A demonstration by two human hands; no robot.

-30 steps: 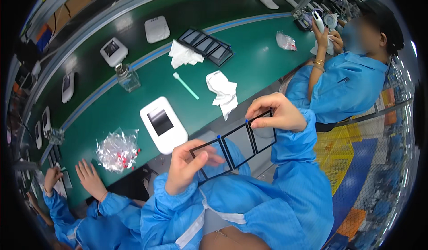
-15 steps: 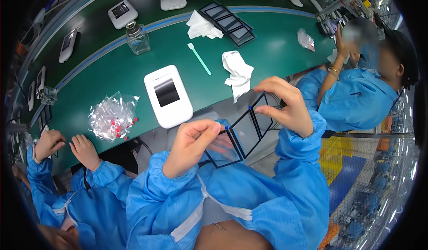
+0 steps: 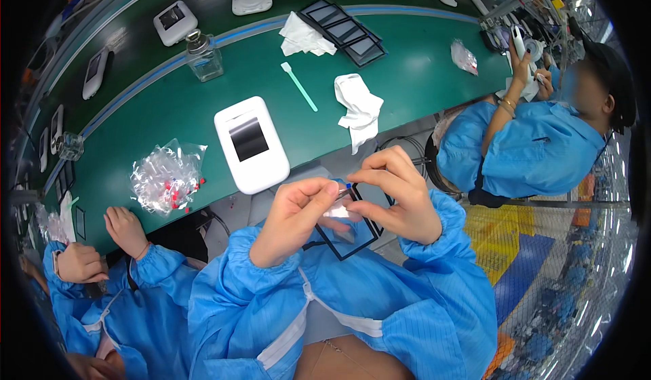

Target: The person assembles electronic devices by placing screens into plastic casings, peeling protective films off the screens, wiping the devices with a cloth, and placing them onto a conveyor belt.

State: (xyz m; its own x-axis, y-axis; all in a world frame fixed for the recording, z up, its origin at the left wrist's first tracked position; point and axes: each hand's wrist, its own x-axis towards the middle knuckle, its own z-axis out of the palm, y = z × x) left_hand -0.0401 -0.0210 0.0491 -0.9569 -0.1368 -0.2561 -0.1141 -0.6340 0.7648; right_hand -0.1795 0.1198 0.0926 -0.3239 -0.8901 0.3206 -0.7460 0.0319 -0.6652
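My left hand (image 3: 293,218) pinches a clear panel with a thin black frame (image 3: 352,250) between thumb and fingers, near my chest. Close beside it, my right hand (image 3: 400,200) has its thumb and index finger bent around the panel's upper corner, where a small blue tab (image 3: 348,186) shows. More black frame edges (image 3: 366,193) run behind my right fingers, so its exact grip is partly hidden. Beyond my hands, a white device with a dark screen (image 3: 251,144) lies on the green table (image 3: 271,88). Right of it lies a crumpled white cloth (image 3: 357,109).
A light green stick (image 3: 299,87), a second white cloth (image 3: 304,35) and stacked black-framed panels (image 3: 344,31) lie farther back. A glass bottle (image 3: 203,56) stands at back left; a clear plastic heap with red bits (image 3: 167,178) lies left. Co-workers sit on both sides.
My right hand has moved left and down, close to my left hand, and the spread panels now overlap. The left co-worker's hand has lowered; a white device shows in the right co-worker's hand.
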